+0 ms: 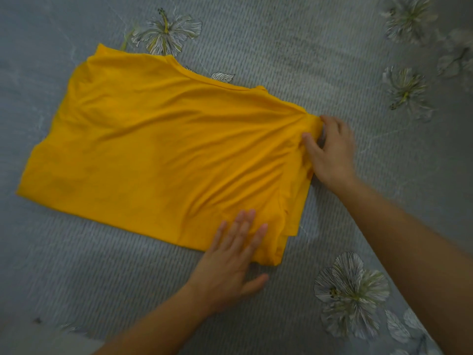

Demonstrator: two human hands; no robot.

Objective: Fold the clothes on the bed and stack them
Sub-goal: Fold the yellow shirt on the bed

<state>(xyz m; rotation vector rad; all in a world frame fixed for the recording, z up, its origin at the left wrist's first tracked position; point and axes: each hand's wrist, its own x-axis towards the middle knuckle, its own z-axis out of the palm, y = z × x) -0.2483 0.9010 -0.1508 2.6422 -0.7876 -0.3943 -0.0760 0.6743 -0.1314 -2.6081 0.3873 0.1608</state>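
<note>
Bed surface: grey ribbed bedspread (256,42) printed with pale flowers, one flower print (350,293) just beside the right forearm.
Left hand: the left hand (230,265) lies flat on the near edge of the shirt. Its fingers (245,224) are straight and close together on the cloth, and the thumb is off on the bedspread.
Garment: a yellow shirt (158,149) lies partly folded in the middle of the bed. Layers show at its near right corner, and creases fan toward the right edge.
Right hand: the right hand (330,152) pinches the shirt's far right corner, thumb and fingers curled on a small bunch of cloth.
Step in hand: probably squaring the right edge before the next fold.
Doing it well: pin with the flat palm while the pinching hand draws gently outward, so the creases run out. Line up the stacked edges, then fold.
Risk: a hard pull could drag the lower layers askew.
Farther off: another flower print (166,34) lies at the shirt's far edge. No other clothes or stack show.
</note>
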